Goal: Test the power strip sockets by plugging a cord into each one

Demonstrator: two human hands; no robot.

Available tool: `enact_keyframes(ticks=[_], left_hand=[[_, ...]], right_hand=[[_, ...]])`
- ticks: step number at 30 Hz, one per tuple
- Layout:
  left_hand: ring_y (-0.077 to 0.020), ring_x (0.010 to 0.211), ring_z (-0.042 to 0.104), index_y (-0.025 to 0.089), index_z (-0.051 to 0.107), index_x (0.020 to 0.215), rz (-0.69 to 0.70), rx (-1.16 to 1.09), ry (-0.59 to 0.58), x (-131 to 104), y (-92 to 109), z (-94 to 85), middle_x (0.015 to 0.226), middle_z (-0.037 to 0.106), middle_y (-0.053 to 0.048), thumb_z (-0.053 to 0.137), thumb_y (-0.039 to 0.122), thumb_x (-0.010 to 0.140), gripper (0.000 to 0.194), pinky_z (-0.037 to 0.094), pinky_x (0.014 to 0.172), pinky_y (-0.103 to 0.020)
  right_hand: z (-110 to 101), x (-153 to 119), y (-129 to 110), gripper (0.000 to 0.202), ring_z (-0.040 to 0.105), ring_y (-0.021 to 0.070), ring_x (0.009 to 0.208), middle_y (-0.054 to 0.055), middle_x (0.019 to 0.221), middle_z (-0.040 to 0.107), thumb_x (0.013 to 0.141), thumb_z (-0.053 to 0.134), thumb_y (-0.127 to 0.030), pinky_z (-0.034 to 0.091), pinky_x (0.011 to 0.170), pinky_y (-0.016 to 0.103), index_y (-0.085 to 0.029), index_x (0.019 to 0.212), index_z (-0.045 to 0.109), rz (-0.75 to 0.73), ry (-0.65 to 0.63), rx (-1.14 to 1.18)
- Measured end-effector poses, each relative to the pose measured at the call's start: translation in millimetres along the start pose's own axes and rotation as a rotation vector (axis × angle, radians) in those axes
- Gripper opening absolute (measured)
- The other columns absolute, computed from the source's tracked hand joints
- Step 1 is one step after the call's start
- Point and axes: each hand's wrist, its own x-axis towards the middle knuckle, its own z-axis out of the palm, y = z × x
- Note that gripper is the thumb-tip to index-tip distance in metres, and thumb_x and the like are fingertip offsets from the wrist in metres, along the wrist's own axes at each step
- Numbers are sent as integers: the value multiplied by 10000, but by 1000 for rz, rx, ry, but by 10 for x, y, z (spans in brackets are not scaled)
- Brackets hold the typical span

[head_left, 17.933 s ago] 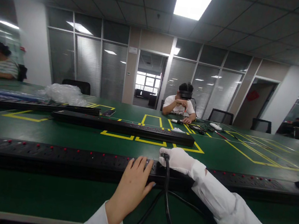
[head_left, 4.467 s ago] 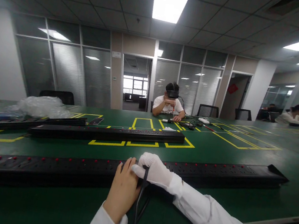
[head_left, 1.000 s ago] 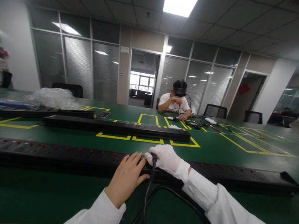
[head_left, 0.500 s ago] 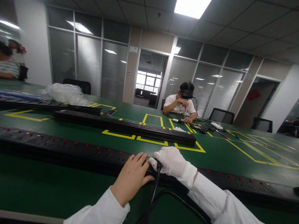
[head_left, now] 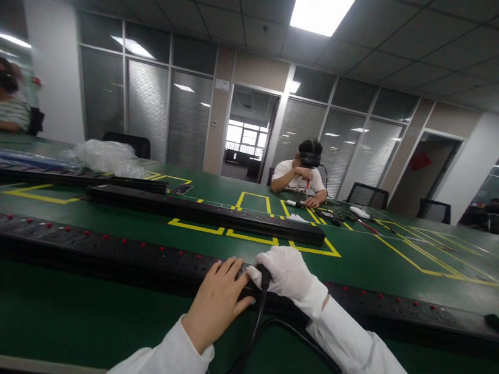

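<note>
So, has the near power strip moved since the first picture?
Yes: the near power strip now lies closer to the yellow tape on the left.

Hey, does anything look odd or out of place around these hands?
I see no spill or damage. One oddity: the right hand wears a white glove, while the left hand, resting on the power strip, is bare.

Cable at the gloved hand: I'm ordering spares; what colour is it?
The cable is black; see the head view.

The power strip (head_left: 162, 269) spans nine to three o'clock on the table (head_left: 70, 323); behind it lie a second strip (head_left: 208, 214) at twelve and plastic wrap (head_left: 106, 157) at ten; a cord (head_left: 261, 307) runs toward six.
</note>
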Motion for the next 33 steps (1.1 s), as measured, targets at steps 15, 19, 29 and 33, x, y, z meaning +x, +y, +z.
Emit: enact_keyframes(ticks=[15,19,29,33], left_hand=[[-254,1145,382,250,423,1165,-6,-3,-6,-5,17,-28,1219,458,-73,439,342,796,381,319,929,-455],[-257,1152,374,256,396,1193,-10,-2,-7,4,19,-30,1232,446,-76,439,342,795,410,324,923,-456],[-253,1147,381,252,431,1145,-8,-7,1,-10,14,-26,1224,453,-72,464,345,781,376,325,927,-450],[-254,1145,385,250,422,1158,-4,2,-2,-8,14,-20,1224,454,-80,460,344,782,390,332,921,-448]], right_hand=[[-19,-29,5,334,518,105,604,15,660,600,844,356,-445,285,565,205,-197,816,577,165,-110,253],[15,-27,24,320,508,89,575,-2,657,596,855,346,-437,296,551,188,-208,808,565,230,-133,334],[-22,-62,-17,350,523,129,662,36,692,597,836,356,-475,304,604,217,-202,864,573,147,-94,211],[-40,-83,-34,348,515,133,673,43,702,590,829,365,-474,310,618,224,-198,865,574,140,-91,223]])
